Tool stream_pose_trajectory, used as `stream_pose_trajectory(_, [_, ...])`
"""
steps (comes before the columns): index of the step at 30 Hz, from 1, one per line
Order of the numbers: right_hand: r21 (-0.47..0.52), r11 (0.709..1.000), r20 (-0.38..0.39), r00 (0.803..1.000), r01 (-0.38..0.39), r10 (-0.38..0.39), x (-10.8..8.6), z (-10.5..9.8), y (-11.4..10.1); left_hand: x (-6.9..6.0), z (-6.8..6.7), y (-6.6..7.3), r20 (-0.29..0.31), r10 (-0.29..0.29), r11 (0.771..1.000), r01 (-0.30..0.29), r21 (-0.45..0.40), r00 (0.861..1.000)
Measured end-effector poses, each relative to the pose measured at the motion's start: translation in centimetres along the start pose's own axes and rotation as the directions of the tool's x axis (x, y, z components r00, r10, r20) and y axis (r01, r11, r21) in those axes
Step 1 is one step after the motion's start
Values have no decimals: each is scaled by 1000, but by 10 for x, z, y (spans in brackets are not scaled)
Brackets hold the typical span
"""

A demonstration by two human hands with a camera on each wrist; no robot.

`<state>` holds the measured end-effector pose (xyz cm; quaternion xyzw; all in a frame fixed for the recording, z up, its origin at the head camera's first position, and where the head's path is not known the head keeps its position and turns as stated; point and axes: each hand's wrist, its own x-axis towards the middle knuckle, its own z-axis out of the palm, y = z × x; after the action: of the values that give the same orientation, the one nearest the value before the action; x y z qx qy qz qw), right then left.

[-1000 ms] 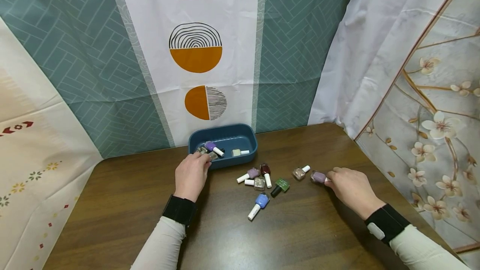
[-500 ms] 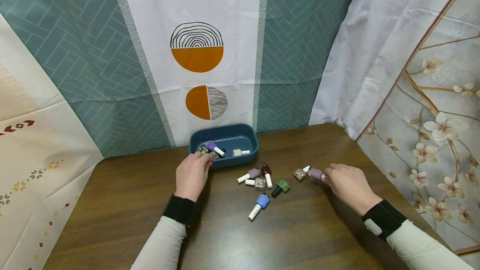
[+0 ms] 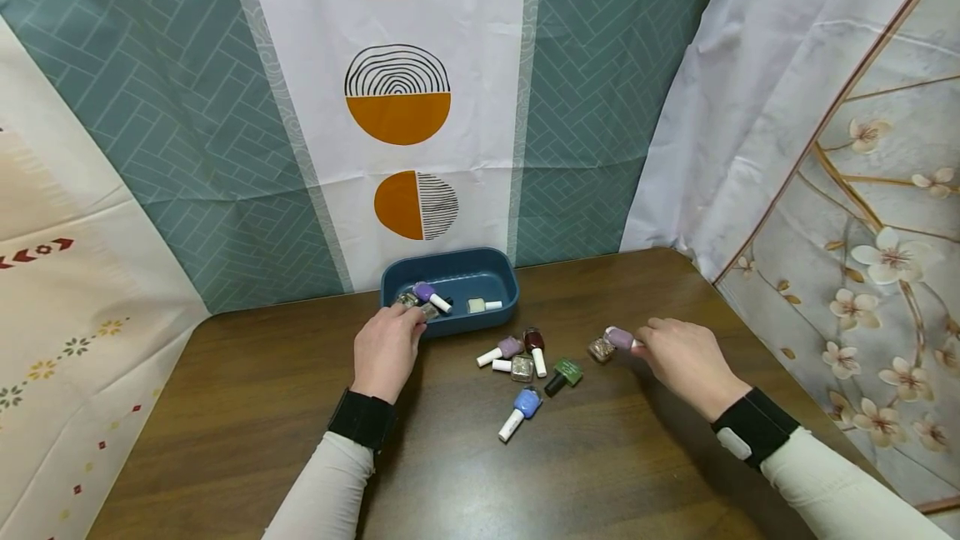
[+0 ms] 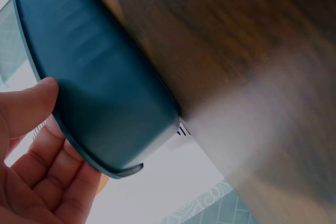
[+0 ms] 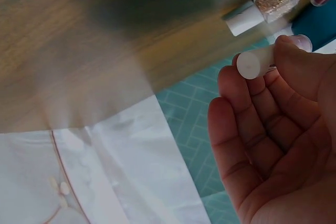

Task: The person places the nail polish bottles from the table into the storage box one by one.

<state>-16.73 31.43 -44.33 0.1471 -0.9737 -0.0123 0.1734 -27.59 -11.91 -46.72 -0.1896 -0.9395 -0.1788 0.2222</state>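
Observation:
The left hand (image 3: 387,353) grips the near left rim of a dark blue bin (image 3: 480,320); in the left wrist view, the thumb of that hand (image 4: 39,150) lies on the bin's outer wall (image 4: 100,77), the other fingers behind the rim. Between thumb and fingers, the right hand (image 3: 686,361) pinches a mauve polish bottle (image 3: 619,337) by its white cap, above a glittery copper bottle (image 3: 601,350). In the right wrist view, the white cap (image 5: 251,65) sticks out of the right hand (image 5: 278,129), with the copper bottle (image 5: 274,2) beyond.
Inside the bin lie several bottles, among them a purple one (image 3: 423,291) and a pale one (image 3: 476,306). On the wooden table (image 3: 450,482) are a mauve bottle (image 3: 510,347), a dark red one (image 3: 534,340), a silver glitter one (image 3: 522,369), a green one (image 3: 570,371) and a blue one (image 3: 527,402).
The right hand has moved left with the mauve bottle, from the right of the copper bottle to over its white cap. The left hand keeps its grip on the bin.

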Motion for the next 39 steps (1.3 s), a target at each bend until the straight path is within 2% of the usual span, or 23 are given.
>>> stream_pose_trajectory(16, [5, 999, -42, 998, 50, -50, 24, -3, -13, -1, -1, 0, 20, -19, 1000, 19, 4, 1000])
stream_pose_trajectory(28, [-4, 997, -63, 995, 83, -83, 38, -3, -24, -1, 1, 0, -7, 5, 1000, -4, 6, 1000])
stream_pose_trajectory(39, [-4, 994, -61, 992, 108, -108, 54, -4, -36, 1, 0, 1, 7, -6, 1000, 6, 11, 1000])
